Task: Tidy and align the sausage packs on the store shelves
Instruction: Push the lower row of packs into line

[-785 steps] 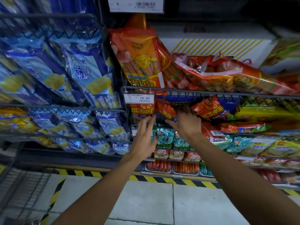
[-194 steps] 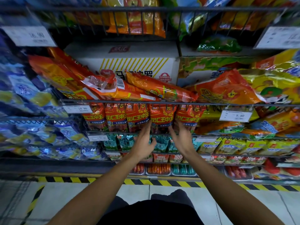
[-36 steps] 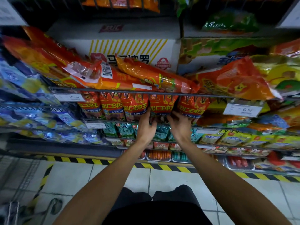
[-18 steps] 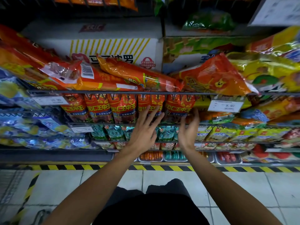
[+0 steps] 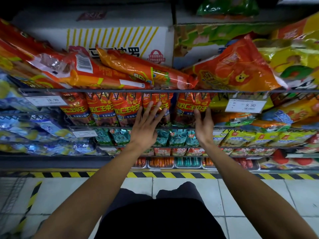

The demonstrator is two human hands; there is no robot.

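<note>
A: Where's my left hand?

B: Flat, fingers spread and straight, their tips lying on the fourth red sausage pack in the row hanging under the wire shelf rail. It grasps nothing.

A: I see three more red packs standing upright just left of that hand. And my right hand?

B: Released too, fingers straight, touching the lower right edge of the fifth pack. That pack sits between both hands.

A: Right of it hangs a price tag, and long orange packs lie above both hands.
</note>
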